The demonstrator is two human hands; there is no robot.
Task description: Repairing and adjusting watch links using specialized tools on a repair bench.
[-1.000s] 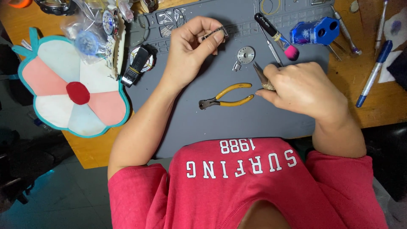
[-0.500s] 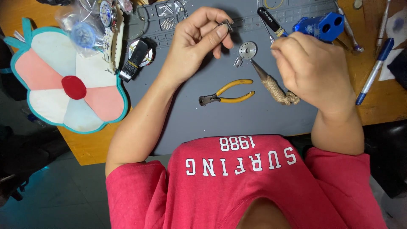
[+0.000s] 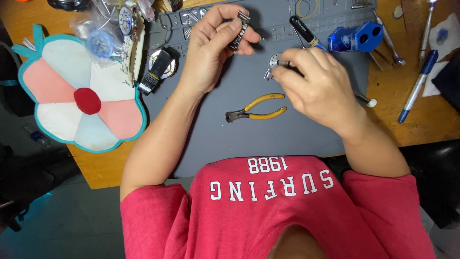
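My left hand (image 3: 211,48) is closed in a pinch on a metal watch bracelet piece (image 3: 238,29); thumb and forefinger clamp it near the upper end, the other fingers curl behind, and the link strip stands roughly upright above the grey work mat (image 3: 239,139), lifted off it; I'd judge it is held up like that to turn one end toward the tool. My right hand (image 3: 318,86) is also closed, wrapped round a thin tool (image 3: 283,63); only its small metal tip shows past the fingertips, pointing left toward the bracelet, apart from it, not touching; the white-knobbed end (image 3: 371,101) poking out on the far side of the hand is probably the same tool's tail, can't be sure. A small round metal part (image 3: 274,61) lies on the mat just under that tip, partly hidden by my fingers.

Yellow-handled pliers (image 3: 256,112) lie flat on the mat between my forearms, jaws to the left, untouched; a black-handled screwdriver (image 3: 303,31) and a blue plastic holder block (image 3: 355,39) sit near the mat's top right, kept in reach; a black-strapped watch (image 3: 157,71) lies at the mat's left edge; a flower-shaped fabric pad (image 3: 76,103) is on the wooden table (image 3: 417,120) to the left, clear bags of watch parts (image 3: 108,33) above it; a blue pen (image 3: 418,86) lies at right.
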